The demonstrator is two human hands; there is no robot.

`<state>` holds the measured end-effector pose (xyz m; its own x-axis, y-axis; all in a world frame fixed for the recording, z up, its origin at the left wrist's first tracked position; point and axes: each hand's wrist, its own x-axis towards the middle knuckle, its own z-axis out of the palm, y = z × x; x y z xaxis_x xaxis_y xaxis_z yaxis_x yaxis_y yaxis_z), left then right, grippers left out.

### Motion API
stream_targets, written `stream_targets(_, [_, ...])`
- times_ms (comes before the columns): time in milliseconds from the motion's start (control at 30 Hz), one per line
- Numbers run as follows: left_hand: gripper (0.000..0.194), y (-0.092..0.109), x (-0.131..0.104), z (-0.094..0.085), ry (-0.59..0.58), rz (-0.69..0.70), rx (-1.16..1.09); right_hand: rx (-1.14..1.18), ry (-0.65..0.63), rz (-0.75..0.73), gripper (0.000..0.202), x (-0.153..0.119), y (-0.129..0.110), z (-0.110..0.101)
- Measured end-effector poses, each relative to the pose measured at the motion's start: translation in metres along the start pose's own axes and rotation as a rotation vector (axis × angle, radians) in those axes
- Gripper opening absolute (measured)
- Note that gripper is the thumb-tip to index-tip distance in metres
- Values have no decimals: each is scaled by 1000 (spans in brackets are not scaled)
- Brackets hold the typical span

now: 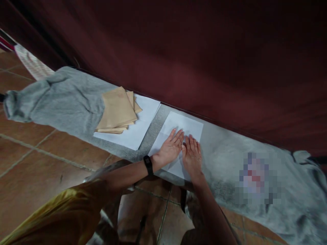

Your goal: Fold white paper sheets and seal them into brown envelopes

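A white sheet of paper (189, 122) lies on the grey cloth in front of me, with faint fold lines across it. My left hand (171, 147) rests flat on its middle, fingers stretched out and a dark band around the wrist. Beside it, my right hand (192, 154) lies palm down near the sheet's right edge, fingers extended. The two hands almost touch at the fingertips and thumb, and each covers part of the paper. Neither hand holds anything.
Left of the sheet, several brown paper envelopes (118, 107) are piled on a stack of white paper (138, 136). A grey cloth (68, 98) covers the long narrow surface. Dark red fabric (178, 61) hangs behind it. A pixelated patch (255, 177) lies right. Tiled floor (46, 149) shows below.
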<state>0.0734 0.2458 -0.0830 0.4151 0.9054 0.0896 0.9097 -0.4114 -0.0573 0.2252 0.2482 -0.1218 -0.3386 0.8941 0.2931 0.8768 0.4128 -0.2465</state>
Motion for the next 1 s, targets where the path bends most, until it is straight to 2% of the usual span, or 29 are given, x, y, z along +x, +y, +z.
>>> stream_targets(300, [54,5,-4,13,106,65,149,-93,-74,-10,56,1,5,-4])
stream_targets(567, [53,6,-2,6,82,42,-71,-165,-26,19,56,-2,20,-5])
stream_targets(733, [53,-5,-4,17,52,-107,-159,-178,19,147,57,-3,28,-8])
stream_targets(867, [56,-7,-14,20,77,-189,-188,-68,34,193,60,-7,9,-12])
stream_targets(933, [56,-4,-21,20,84,-224,-190,14,7,142,59,-11,-10,-11])
stream_targets(1000, [56,-2,-29,20,82,-205,-176,62,-38,46,58,-17,-27,-8])
